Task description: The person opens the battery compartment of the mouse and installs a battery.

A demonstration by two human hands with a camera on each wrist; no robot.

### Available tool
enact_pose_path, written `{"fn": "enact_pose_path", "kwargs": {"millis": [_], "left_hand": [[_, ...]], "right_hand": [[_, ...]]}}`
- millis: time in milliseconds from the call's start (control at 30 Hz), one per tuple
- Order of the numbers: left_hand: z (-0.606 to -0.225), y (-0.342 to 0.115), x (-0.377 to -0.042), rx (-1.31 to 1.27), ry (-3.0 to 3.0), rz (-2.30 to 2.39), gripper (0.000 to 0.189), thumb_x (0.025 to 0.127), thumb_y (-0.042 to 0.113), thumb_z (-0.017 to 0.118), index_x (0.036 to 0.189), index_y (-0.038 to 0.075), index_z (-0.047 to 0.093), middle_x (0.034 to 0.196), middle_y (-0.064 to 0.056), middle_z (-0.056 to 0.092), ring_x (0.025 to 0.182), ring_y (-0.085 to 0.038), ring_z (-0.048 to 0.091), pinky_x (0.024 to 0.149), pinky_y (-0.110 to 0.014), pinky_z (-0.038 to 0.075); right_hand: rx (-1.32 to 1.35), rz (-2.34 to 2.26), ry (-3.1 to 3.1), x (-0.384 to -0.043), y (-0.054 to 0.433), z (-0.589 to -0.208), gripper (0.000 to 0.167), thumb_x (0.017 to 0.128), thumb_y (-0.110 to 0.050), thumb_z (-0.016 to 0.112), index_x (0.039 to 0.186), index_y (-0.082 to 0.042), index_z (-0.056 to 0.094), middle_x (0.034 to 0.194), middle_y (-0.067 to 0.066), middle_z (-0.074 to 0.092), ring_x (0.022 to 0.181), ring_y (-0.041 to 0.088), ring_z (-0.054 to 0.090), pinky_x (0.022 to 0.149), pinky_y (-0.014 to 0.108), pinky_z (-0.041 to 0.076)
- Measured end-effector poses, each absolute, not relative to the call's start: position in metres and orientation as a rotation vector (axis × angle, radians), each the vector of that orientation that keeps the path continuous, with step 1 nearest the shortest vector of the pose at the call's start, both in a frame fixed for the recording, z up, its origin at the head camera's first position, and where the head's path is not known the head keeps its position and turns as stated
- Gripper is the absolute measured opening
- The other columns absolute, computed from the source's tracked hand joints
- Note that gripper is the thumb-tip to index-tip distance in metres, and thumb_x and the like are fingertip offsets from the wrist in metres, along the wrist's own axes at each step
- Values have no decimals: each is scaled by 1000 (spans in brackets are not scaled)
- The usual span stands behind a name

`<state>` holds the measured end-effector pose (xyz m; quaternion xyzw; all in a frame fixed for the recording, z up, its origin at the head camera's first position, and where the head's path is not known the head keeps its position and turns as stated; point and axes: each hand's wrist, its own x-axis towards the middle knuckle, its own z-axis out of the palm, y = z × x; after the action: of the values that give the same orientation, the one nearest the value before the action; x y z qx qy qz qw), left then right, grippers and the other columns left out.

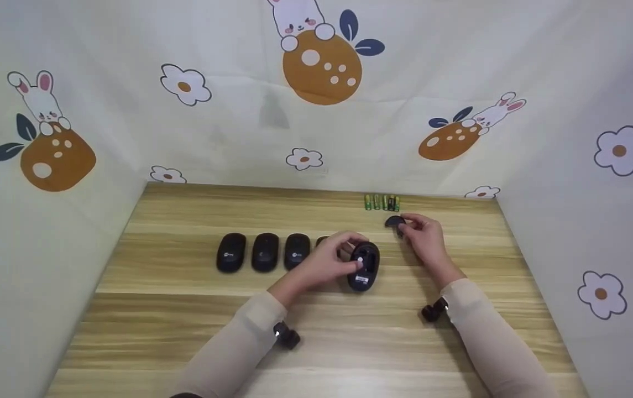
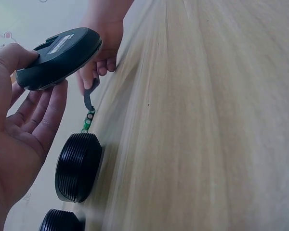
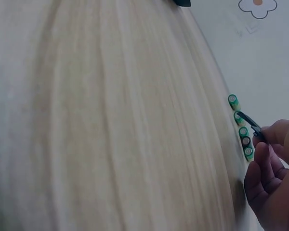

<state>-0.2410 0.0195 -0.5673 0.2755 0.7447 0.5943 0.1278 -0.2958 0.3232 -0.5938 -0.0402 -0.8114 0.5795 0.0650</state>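
My left hand [image 1: 324,261] grips a black computer mouse [image 1: 370,275], its underside turned toward me and its battery compartment uncovered. The thumb presses on the underside, as the left wrist view shows with the mouse [image 2: 62,55] lifted off the table. To the right, my right hand [image 1: 425,240] pinches a thin, dark curved battery cover [image 1: 393,221] between thumb and fingers. In the right wrist view this cover [image 3: 249,120] is seen edge-on. Just beyond it lie several small green batteries [image 1: 377,202], one with a black part, side by side.
Several more black mice [image 1: 265,252] stand in a row left of centre on the wooden table [image 1: 183,326]; the one nearest my left hand is mostly hidden behind it. A patterned cloth wall [image 1: 228,138] rises along the table's back and sides.
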Motion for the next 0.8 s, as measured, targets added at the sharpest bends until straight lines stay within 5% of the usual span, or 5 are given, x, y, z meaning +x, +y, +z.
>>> {"fn": "enact_pose_path", "kwargs": {"millis": [400,800], "left_hand": [[-568,21,-243,815,2157,1739,50,94,8,82,142,17,70,127,0,71,112,-27,67,89,-38,63],[-569,20,-242,808,2163,1733,51,94,7,82,142,17,70,126,2,71,112,-28,68,93,-38,62]], "right_hand": [[-129,1419,-2656,-304,324,-594,29,103,-6,75,130,4,76,93,14,77,70,8,64,58,16,50],[-107,1245,-2740,-308,323,-592,27,102,-7,76,127,5,78,95,16,78,81,19,68,66,19,50]]}}
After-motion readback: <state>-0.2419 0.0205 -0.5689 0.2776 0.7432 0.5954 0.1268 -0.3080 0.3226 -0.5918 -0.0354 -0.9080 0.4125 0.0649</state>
